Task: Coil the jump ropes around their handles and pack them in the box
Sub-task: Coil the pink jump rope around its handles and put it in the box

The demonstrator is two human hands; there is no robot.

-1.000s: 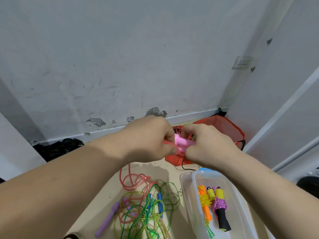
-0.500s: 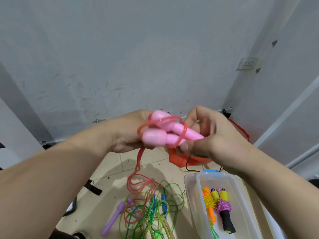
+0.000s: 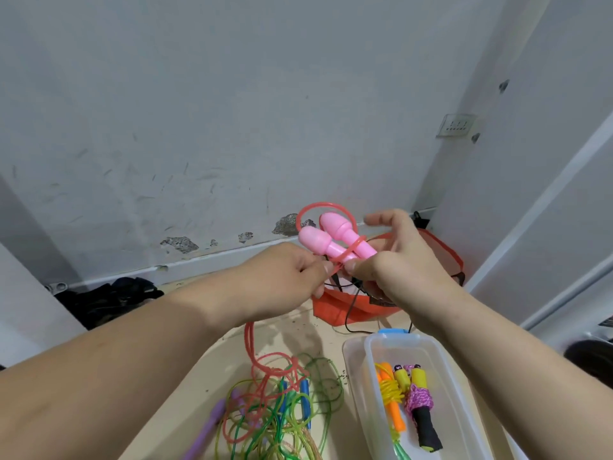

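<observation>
The right hand (image 3: 398,270) held two pink handles (image 3: 335,240) tight. Just beside it, the left hand (image 3: 285,280) pinched the red rope (image 3: 248,340).

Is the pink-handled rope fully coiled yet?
Partly coiled: red cord loops the pink handles, but a long length hangs down to the tangle on the floor.

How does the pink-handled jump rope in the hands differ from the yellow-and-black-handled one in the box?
The pink-handled rope is held up, right hand gripping its handles, left hand pinching its red cord; the yellow-and-black-handled rope lies in the clear box. The pink one's cord has few turns on, the rest trailing to the floor; the boxed one's purple cord is fully wound. Both have handles side by side.
</observation>
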